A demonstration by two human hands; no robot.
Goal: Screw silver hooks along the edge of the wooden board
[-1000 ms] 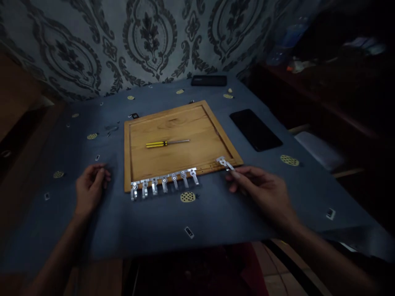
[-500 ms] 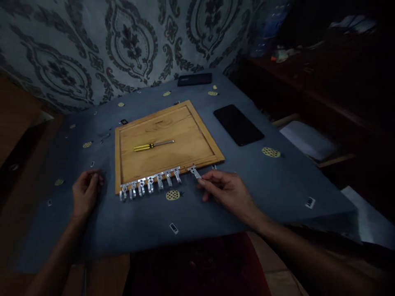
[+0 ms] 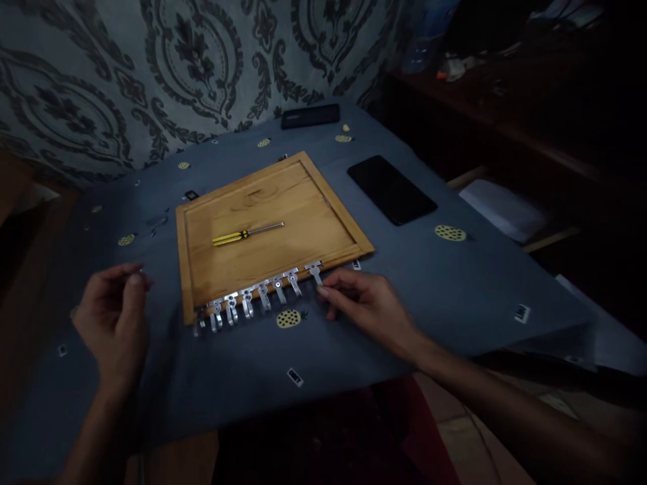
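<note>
Pinched between my right thumb and fingers [image 3: 371, 313] is the lower end of a silver metal hook [image 3: 315, 272]; its flat top lies against the near edge of a framed wooden board [image 3: 263, 202]. To its left, several similar hooks [image 3: 263, 296] line that edge. A yellow and black screwdriver [image 3: 236, 237] rests on the board. My left hand [image 3: 114, 327] is raised left of the board, thumb and fingertips drawn together; anything between them is too small to make out.
On the blue patterned tablecloth [image 3: 354, 364], a black phone [image 3: 392, 190] lies right of the board and a dark phone-shaped case [image 3: 310, 116] behind it. Small dark bits [image 3: 158, 221] lie to the left. A patterned wall [image 3: 202, 60] closes off the back; a dark shelf [image 3: 485, 121] stands at right.
My left hand has risen from the table and moved left and nearer to me. My right hand has brought the hook closer against the board's edge. The view has shifted slightly.
</note>
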